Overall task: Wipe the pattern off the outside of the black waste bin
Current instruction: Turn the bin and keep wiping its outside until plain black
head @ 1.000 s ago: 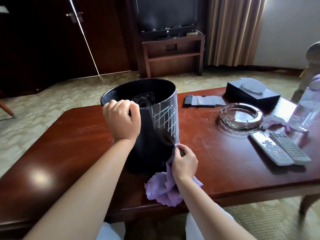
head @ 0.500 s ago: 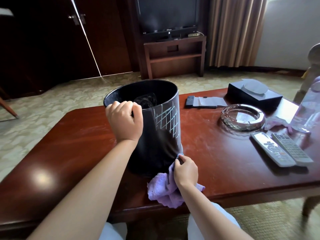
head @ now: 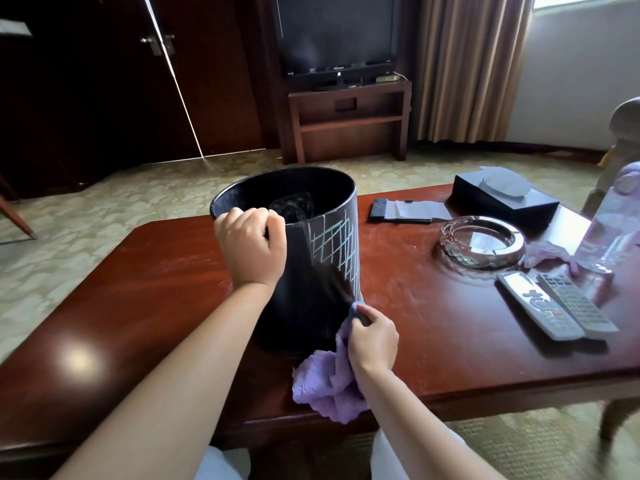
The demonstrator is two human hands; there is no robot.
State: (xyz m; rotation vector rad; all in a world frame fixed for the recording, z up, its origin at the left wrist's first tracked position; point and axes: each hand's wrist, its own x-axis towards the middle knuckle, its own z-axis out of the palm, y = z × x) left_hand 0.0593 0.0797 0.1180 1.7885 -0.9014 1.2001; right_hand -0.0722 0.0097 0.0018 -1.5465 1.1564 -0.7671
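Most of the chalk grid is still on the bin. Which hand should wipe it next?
Right hand: it grips the purple cloth just below the grid. The left hand grips the bin rim.

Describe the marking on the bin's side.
Pale crisscross lines on the black bin, clearest in the head view.

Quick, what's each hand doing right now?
Left hand: closed, gripping the bin by its rim.
Right hand: closed, holding the purple cloth against the bin's lower side.

Upright black bin (head: 304, 306), chalk lattice (head: 334, 244) remaining
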